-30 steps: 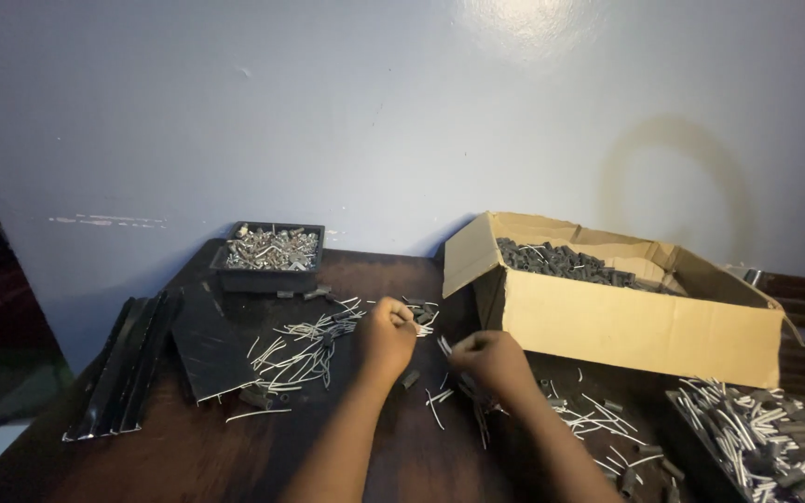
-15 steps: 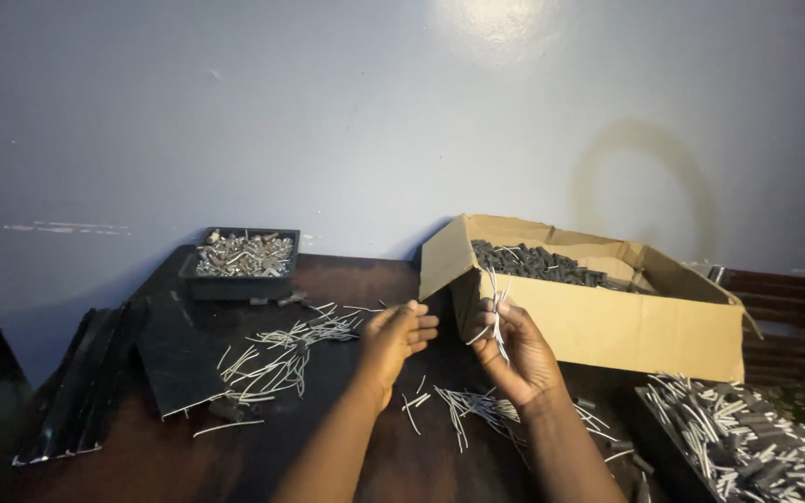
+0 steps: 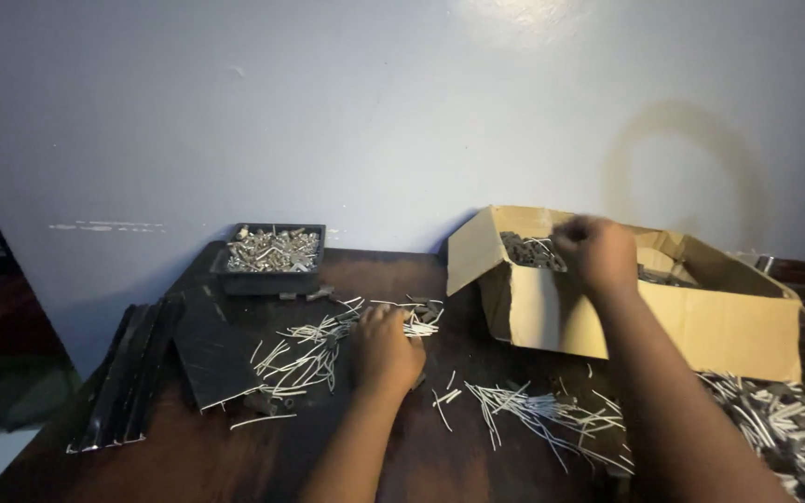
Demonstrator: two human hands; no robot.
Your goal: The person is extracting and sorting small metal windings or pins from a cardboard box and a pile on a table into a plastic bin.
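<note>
Two hands: left hand point(image 3: 386, 346) curled on pins point(image 3: 314, 349); right hand point(image 3: 596, 251) fisted above carton point(image 3: 663, 312), contents unseen.

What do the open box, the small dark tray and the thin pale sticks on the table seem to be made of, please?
Open box: brown corrugated cardboard, matte, with folded flaps. Small dark tray: probably black plastic, thin-walled and dull. Thin pale sticks: possibly metal pins or white plastic; they catch light, but the dim picture leaves it open.

Cardboard box point(image 3: 645, 312) walls block right side; open top reachable. Pin scatter point(image 3: 309, 349) clutters centre. Black tray point(image 3: 267, 279) at rear left. Bare table point(image 3: 225, 456) strip near front-left.
</note>
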